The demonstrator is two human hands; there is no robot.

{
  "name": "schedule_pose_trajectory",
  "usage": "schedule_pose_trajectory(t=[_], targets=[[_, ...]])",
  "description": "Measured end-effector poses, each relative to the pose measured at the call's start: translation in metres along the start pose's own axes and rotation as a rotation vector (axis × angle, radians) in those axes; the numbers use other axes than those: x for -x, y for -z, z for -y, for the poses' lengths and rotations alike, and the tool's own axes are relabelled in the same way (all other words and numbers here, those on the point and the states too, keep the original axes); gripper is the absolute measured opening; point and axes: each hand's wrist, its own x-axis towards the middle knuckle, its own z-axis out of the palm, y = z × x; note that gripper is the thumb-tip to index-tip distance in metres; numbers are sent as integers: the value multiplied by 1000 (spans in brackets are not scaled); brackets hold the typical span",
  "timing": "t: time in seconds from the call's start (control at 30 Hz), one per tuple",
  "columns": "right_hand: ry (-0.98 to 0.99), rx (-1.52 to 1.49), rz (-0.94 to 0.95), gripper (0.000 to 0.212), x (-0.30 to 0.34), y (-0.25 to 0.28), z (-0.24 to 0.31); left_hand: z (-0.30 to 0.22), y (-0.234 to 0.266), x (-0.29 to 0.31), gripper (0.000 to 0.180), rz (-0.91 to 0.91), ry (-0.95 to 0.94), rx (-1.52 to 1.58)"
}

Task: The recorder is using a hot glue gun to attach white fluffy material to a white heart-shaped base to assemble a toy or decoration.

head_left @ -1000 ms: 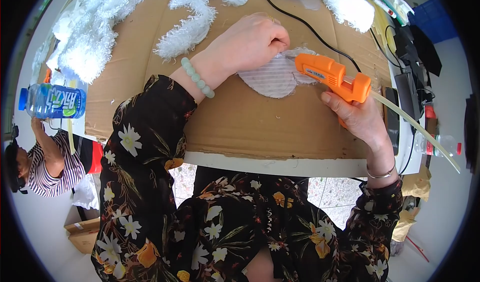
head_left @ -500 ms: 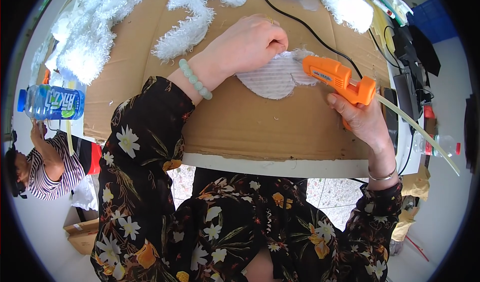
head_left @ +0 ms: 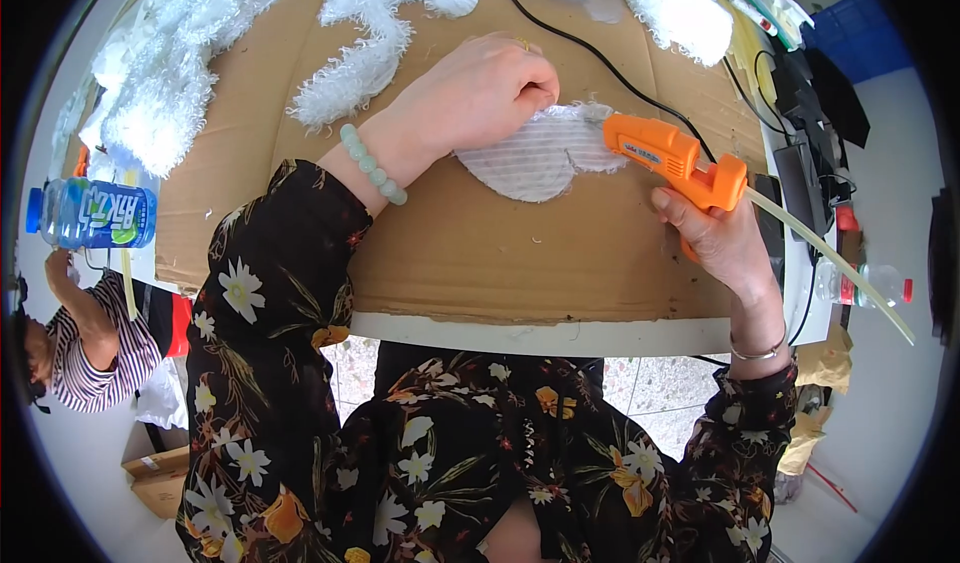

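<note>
My left hand (head_left: pixel 485 93) has its fingers closed in a pinch at the upper edge of a white striped fabric piece (head_left: pixel 525 163) with rounded lobes. The fabric lies on a sheet of brown cardboard (head_left: pixel 450 273). In my right hand (head_left: pixel 725 238) is an orange hot glue gun (head_left: pixel 655 148), its front end at the fabric's right edge. A long translucent glue stick (head_left: pixel 830 253) sticks out of the gun's back. The tips of my left fingers are partly hidden behind the hand.
Fluffy white fabric pieces (head_left: pixel 160 93) lie along the far side. A black cord (head_left: pixel 600 48) crosses the cardboard. At the left edge lies a plastic bottle (head_left: pixel 95 213); beyond it a person in a striped top (head_left: pixel 95 358). Black devices (head_left: pixel 800 178) and cables crowd the right.
The whole view has shifted slightly left. Relative to the fabric, the glue gun has moved a little to the right. My left hand keeps its pinch.
</note>
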Motion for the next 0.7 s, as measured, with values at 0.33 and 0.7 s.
schedule_pose_trajectory(t=[0.33, 0.7], targets=[[-52, -4, -21, 27, 2, 7, -5, -3, 2, 0, 12, 26, 19, -1], [-46, -41, -67, 23, 2, 8, -7, 0, 0, -1, 12, 12, 21, -2]])
